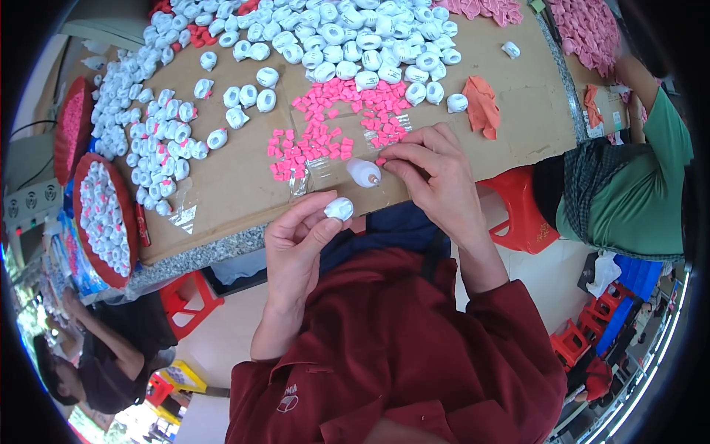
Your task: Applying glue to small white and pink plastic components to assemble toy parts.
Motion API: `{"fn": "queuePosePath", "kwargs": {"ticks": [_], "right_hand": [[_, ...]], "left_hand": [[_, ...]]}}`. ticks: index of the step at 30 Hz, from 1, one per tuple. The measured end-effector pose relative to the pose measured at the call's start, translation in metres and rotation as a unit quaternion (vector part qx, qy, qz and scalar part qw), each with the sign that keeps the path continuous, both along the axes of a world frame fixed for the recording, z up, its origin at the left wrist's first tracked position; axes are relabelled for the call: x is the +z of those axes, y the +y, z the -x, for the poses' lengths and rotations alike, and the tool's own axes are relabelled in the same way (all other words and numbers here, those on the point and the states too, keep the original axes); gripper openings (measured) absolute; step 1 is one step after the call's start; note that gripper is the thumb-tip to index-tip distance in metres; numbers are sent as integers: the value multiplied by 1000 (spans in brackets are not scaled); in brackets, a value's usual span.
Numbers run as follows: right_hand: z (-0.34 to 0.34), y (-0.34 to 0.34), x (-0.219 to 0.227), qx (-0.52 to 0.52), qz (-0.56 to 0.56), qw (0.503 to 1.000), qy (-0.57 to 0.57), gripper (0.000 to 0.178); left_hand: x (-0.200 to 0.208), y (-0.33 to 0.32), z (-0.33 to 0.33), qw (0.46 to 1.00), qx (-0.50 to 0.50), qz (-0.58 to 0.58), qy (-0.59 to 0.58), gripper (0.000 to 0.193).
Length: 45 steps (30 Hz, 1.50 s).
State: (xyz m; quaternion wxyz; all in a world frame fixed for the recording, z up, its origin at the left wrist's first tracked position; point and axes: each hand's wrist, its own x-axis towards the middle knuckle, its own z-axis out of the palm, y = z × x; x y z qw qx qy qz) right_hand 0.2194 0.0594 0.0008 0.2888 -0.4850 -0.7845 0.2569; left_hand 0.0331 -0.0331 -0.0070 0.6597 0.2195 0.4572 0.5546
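Observation:
My left hand (296, 229) is closed on a small white rounded plastic piece (339, 209), gripped between thumb and fingers just off the table's near edge. A tiny pink piece (381, 161) is pinched between the thumb and fingers of my right hand (436, 166). Between the two hands a small whitish bottle (364, 172) with a narrow tip lies on the cardboard, its tip pointing toward me. Beyond it spreads a loose pile of small pink pieces (318, 148), some over clear plastic film.
Many white pieces (333, 44) are heaped at the back. White pieces with pink bits (159, 148) lie at left, beside a red tray (131, 255). Orange cloth (483, 107) rests at right. Co-workers sit on both sides, near a red stool (521, 207).

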Motion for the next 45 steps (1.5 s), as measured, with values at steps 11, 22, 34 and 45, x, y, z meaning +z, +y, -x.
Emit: {"fn": "queuePosePath", "kwargs": {"ticks": [11, 22, 34, 45], "right_hand": [[2, -7, -4, -3, -35, 999, 14, 15], [5, -6, -6, 25, -55, 998, -22, 16], [0, -1, -3, 37, -68, 997, -28, 16], [-3, -26, 11, 13, -45, 994, 94, 21]], "left_hand": [[5, 3, -10, 1000, -10, -9, -25, 27], [2, 2, -12, 1000, 0, -15, -18, 27], [0, 1, -16, 999, 8, -28, 19, 27], [3, 1, -22, 999, 22, -33, 36, 27]]}}
